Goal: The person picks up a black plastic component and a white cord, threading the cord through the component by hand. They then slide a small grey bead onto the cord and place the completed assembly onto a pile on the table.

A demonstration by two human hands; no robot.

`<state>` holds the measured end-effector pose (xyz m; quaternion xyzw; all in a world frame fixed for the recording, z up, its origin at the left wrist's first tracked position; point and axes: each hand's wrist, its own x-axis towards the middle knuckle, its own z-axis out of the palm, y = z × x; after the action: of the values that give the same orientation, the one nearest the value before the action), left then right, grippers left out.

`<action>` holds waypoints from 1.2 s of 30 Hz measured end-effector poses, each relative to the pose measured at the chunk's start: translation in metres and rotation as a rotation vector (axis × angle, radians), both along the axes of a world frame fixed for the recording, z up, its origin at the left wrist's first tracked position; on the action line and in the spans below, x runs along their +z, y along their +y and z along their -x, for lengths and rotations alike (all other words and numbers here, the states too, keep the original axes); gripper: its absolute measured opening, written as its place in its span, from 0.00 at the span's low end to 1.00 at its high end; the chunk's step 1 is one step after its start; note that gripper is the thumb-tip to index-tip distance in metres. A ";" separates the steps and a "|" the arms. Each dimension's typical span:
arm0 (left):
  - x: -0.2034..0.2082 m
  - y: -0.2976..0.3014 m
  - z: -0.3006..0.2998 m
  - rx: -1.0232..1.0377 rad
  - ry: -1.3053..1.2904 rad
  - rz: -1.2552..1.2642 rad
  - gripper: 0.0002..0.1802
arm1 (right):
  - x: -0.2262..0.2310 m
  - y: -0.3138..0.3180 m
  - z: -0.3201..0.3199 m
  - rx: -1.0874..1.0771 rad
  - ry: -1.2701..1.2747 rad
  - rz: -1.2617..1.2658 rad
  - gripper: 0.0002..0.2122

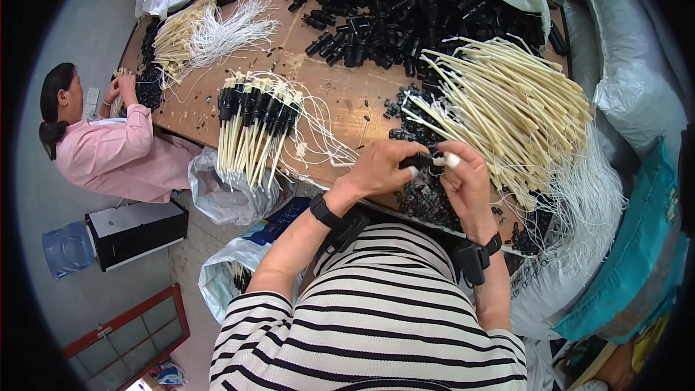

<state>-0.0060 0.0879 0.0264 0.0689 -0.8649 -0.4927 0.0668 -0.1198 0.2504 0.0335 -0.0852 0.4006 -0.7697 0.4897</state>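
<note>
In front of my body, near the table's front edge, my left hand (384, 168) is closed around a black plastic connector (420, 161). My right hand (467, 182) pinches at the connector's right end, where a small pale piece (439, 161) shows between the fingertips. What exactly the right fingers grip is partly hidden. White coverings or tips show on both thumbs. A pale tube end (343, 164) pokes out left of my left hand; whether it joins the connector I cannot tell. Under and around my hands lie many small black parts (427, 203).
Cream tubes with white cords (514, 116) are heaped on the right. Black connectors (405, 14) pile up at the back. A bundle of tubes with black connectors (257, 116) overhangs the front edge, left. A person in pink (108, 145) works at far left. Sacks (630, 51) line the right.
</note>
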 end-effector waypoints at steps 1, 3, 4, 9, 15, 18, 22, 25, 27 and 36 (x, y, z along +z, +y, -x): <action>0.000 -0.001 0.000 0.053 -0.027 -0.078 0.20 | 0.003 -0.002 -0.002 0.026 0.325 -0.224 0.13; 0.000 -0.005 -0.001 0.088 -0.035 -0.016 0.18 | -0.001 0.000 -0.003 0.024 1.251 -0.286 0.14; 0.000 -0.007 -0.002 0.123 -0.044 0.048 0.16 | 0.002 0.002 -0.004 -0.005 1.653 -0.310 0.13; 0.008 0.000 -0.006 0.196 0.040 0.356 0.09 | 0.006 -0.003 -0.011 0.104 1.425 -0.444 0.10; 0.016 -0.005 -0.019 0.075 0.098 0.656 0.15 | 0.000 -0.022 -0.018 0.200 0.857 -0.514 0.07; 0.019 -0.014 -0.031 0.131 0.135 0.627 0.16 | 0.004 -0.034 -0.032 0.154 1.128 -0.536 0.13; 0.031 -0.039 -0.050 0.422 0.244 0.531 0.14 | 0.011 -0.052 -0.036 -0.158 1.325 -0.289 0.19; 0.045 -0.095 -0.084 0.710 0.161 0.847 0.12 | 0.020 -0.044 -0.017 -0.337 1.359 -0.342 0.15; 0.042 -0.130 -0.106 0.891 0.072 1.005 0.14 | 0.020 -0.041 -0.016 -0.082 1.407 -0.303 0.14; 0.008 -0.122 -0.009 0.537 0.230 0.681 0.26 | -0.003 -0.013 0.008 -0.091 1.608 -0.569 0.11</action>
<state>0.0030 -0.0340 0.0342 0.2099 -0.9161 -0.1497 0.3071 -0.1275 0.2372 0.0302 -0.4632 0.8075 -0.3642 0.0277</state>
